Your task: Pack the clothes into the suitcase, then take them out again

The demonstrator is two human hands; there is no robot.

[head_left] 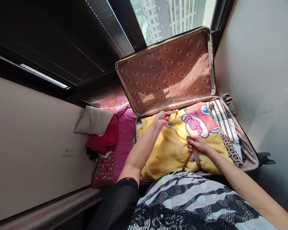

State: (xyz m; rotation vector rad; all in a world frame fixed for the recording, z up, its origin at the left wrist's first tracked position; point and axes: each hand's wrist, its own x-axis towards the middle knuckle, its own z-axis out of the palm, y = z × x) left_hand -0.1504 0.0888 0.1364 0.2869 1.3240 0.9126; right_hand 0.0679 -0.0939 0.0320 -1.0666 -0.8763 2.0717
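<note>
An open suitcase [247, 145] lies in front of me, its pink patterned lid [156, 80] leaning back against the window. A folded yellow blanket [168, 153] with a cartoon print fills most of the base. Over the blanket's far side, my left hand [162, 119] is closed in a pinch; a thin pale piece shows at its fingertips, too small to name. My right hand [198, 143] is closed around a brown strap [196, 158] on top of the blanket. A dark rounded end pokes out beyond those fingers. Part of the strap runs down toward my body.
Striped and patterned cloths [222, 118] are packed at the suitcase's right side. Its wheels [266, 158] stick out near the grey wall [266, 80]. On the left lie purple bedding [124, 140], red cloth and a beige pillow [93, 120]. A window frame [129, 25] borders the back.
</note>
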